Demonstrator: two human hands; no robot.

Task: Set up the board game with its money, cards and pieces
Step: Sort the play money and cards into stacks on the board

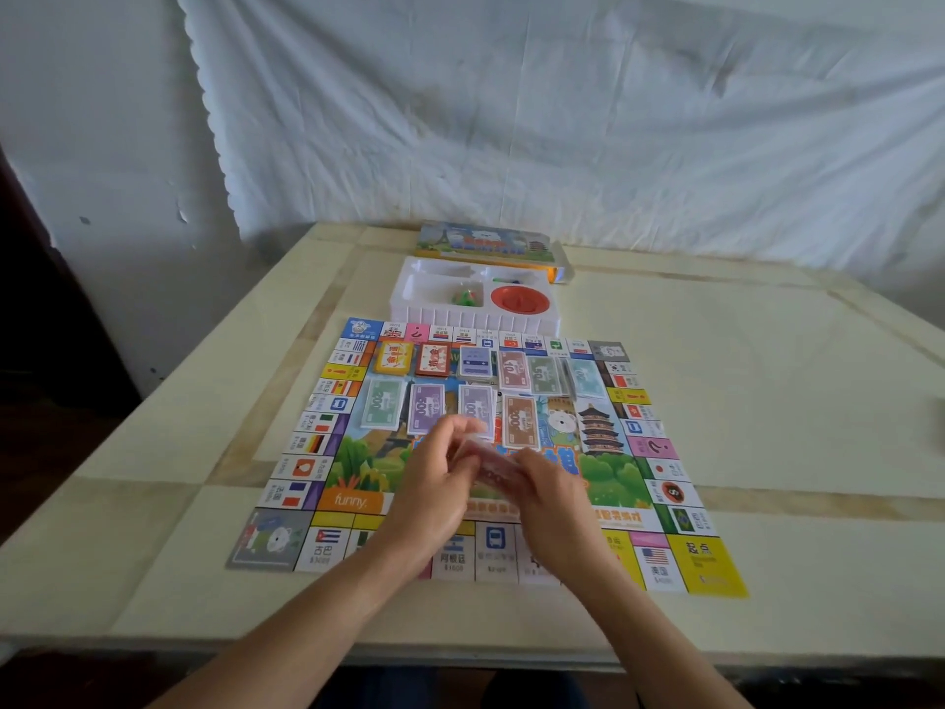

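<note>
The colourful game board (286, 545) lies flat on the table. Its middle holds two rows of stacks: an orange card deck (394, 356), a red card deck (433, 358), a blue one (475, 361), and several piles of paper money such as a green pile (382, 402) and a brown pile (520, 421). Over the board's lower middle, my left hand (440, 483) and my right hand (549, 496) together hold a blurred reddish stack of bills (486, 460). Behind the board, the white plastic tray (409, 304) holds a red round piece (521, 299) and small green pieces (468, 295).
The game's box lid (486, 243) lies behind the tray near the wall. A white sheet hangs behind the cream table (741, 391). The table's near edge runs just below the board, and dark floor shows at the left.
</note>
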